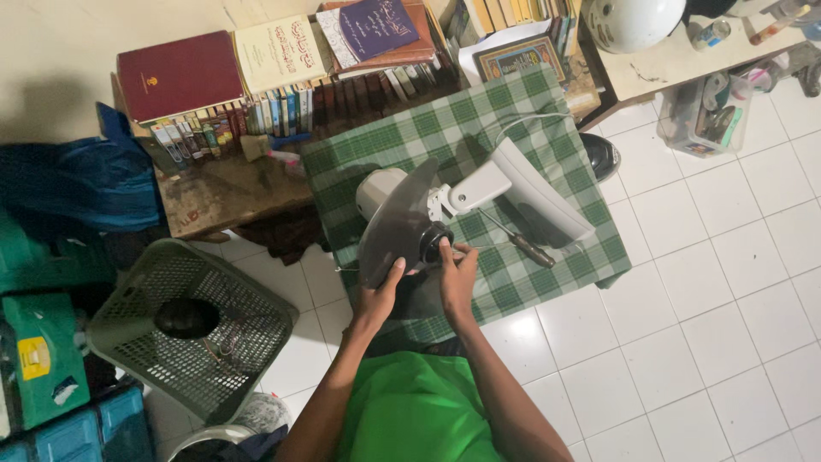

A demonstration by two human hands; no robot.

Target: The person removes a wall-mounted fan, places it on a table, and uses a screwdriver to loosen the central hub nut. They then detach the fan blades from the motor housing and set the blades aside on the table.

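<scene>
A white electric fan (522,184) lies on its side on a green checked cloth (487,120). Its grey translucent blade (395,224) faces me. My left hand (382,291) grips the lower edge of the blade. My right hand (457,272) holds the black hub cap (434,242) at the blade's centre, fingers wrapped on it. A screwdriver (520,242) with a dark handle lies on the cloth just right of my right hand.
A green plastic basket (192,329) with a black round part inside stands at lower left. Books (256,60) fill a low wooden shelf behind the cloth. A white helmet (633,21) sits on a table at upper right. White tiled floor (710,325) spreads to the right.
</scene>
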